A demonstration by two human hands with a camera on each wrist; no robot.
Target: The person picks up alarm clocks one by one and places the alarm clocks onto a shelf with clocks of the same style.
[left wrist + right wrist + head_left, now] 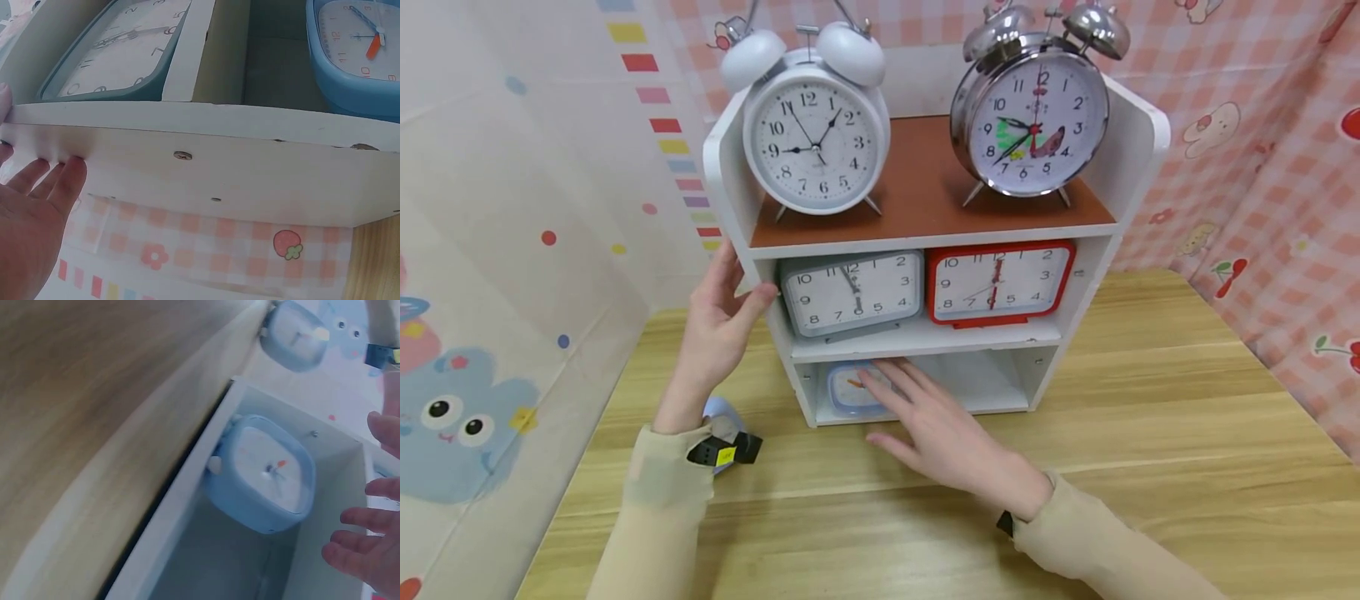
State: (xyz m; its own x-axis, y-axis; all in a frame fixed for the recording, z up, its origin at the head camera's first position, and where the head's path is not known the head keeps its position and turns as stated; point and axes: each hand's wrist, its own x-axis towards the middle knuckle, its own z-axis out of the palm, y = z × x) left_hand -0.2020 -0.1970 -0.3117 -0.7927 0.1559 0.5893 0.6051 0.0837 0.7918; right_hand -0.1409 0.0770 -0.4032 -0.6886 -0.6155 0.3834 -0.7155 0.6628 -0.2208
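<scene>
In the head view a light-blue alarm clock [850,400] stands in the bottom compartment of a white shelf unit [925,343], at its left end. My right hand [936,429] reaches in front of it with fingers extended, partly covering its face. The right wrist view shows those fingers spread apart from the clock [269,475], with nothing held. My left hand [718,321] touches the unit's left side; its fingers [67,187] lie against the outer panel and the thumb is near the front edge. Another light-blue clock [295,334] stands on the table, mostly behind my left wrist in the head view.
A white twin-bell clock [816,146] and a silver one [1033,125] stand on the brown top shelf. A grey clock [857,292] and a red-framed clock [1000,283] fill the middle level. Patterned cloth [1225,150] hangs behind the wooden table [1150,400].
</scene>
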